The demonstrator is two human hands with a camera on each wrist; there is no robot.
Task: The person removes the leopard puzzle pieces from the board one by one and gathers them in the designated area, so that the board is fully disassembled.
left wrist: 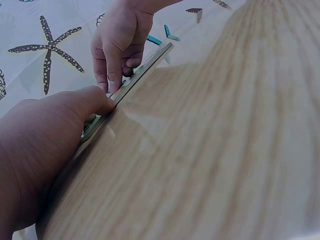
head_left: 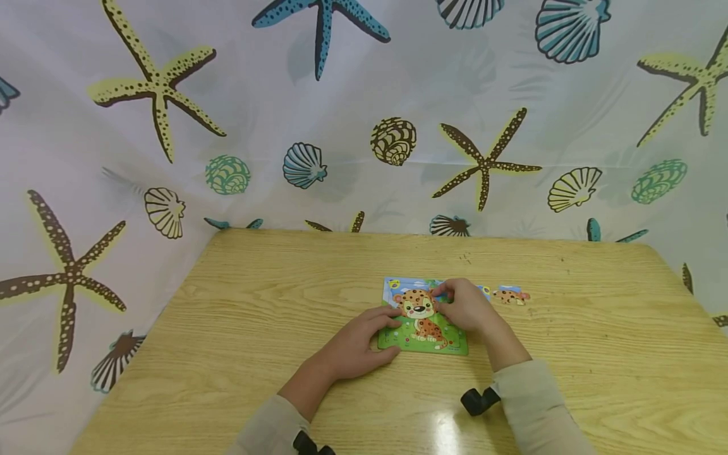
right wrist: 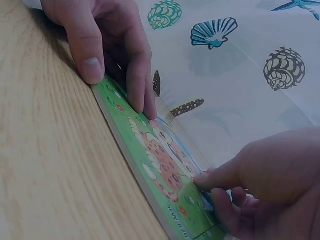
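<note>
A small jigsaw puzzle board (head_left: 392,341) with a spotted leopard cub on green grass and blue sky lies flat on the table. Fingers of the left hand (head_left: 359,341) lie fairly straight over its left side, and the thumb touches the near left corner. At the upper right of the cub's head, the right hand (head_left: 467,306) pinches a puzzle piece between thumb and forefinger; the fingers hide most of it. The right wrist view shows the right thumb (right wrist: 220,175) low against the cub's face. Seen edge-on in the left wrist view, the board (left wrist: 145,67) looks thin.
To the right of the board lies a loose puzzle piece (head_left: 512,295) with spotted orange and blue parts. Another piece (head_left: 485,289) shows partly behind the right hand. The wooden table (head_left: 273,284) meets a white cloth (head_left: 352,114) printed with starfish and shells.
</note>
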